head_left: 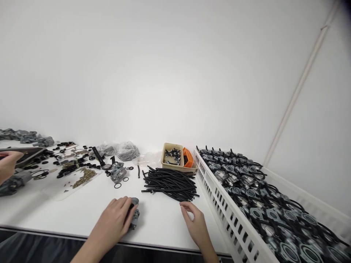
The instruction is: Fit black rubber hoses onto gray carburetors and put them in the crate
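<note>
My left hand (117, 216) is closed around a grey metal carburetor (134, 215) at the table's front, covering much of it. To the right, my right hand (195, 223) has thumb and forefinger curled together in a pinch. Its fingertips are at the near edge of a pile of black rubber hoses (170, 184); whatever they pinch, if anything, is too small to make out. Beyond my left hand, another carburetor (118, 173) lies on the white table (159, 219), near black O-rings (117, 185).
A white slatted crate (219, 197) at right holds rows of carburetors with hoses. Behind the hoses stand a beige tray (163, 160) and an orange basket (189, 157). Brass fittings (85, 177), a wristwatch (105, 165) and black parts lie left. Another person's hand (9, 162) shows far left.
</note>
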Demonstrator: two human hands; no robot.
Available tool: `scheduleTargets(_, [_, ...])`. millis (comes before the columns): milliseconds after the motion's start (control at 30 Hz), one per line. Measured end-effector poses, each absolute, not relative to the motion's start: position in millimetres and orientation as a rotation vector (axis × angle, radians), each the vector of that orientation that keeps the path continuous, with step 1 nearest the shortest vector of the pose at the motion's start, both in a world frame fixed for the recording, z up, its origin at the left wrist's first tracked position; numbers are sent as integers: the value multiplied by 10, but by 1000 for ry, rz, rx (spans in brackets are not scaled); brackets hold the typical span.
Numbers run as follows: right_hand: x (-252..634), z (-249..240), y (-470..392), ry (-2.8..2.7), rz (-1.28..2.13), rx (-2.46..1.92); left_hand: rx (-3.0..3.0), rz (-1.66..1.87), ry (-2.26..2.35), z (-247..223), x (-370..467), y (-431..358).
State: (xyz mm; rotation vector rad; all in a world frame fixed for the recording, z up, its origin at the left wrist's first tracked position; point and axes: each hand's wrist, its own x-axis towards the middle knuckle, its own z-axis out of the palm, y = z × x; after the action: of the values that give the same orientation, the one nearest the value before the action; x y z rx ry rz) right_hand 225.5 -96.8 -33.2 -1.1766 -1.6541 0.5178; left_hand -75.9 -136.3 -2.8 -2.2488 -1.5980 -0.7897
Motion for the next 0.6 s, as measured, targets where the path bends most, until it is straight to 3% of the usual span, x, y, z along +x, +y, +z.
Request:
scheduleTargets(167, [2236, -367, -965, -1683, 491, -1141, -2329, -1077, -1461, -37, -230, -1237])
scheduleTargets(333, [2174, -272, -925, -1753, 362, -1097, -2287, -1601, -1606, -204, -85, -1050])
scheduleTargets(467, [2061, 89, -570, -1769, 222, -1076, -2491, -1934, -1805, -425, -153, -921])
scheduleTargets(600, [1879, 531, 264, -1754, 107, -1234, -2611, -1951, -1907, -597, -205, -843])
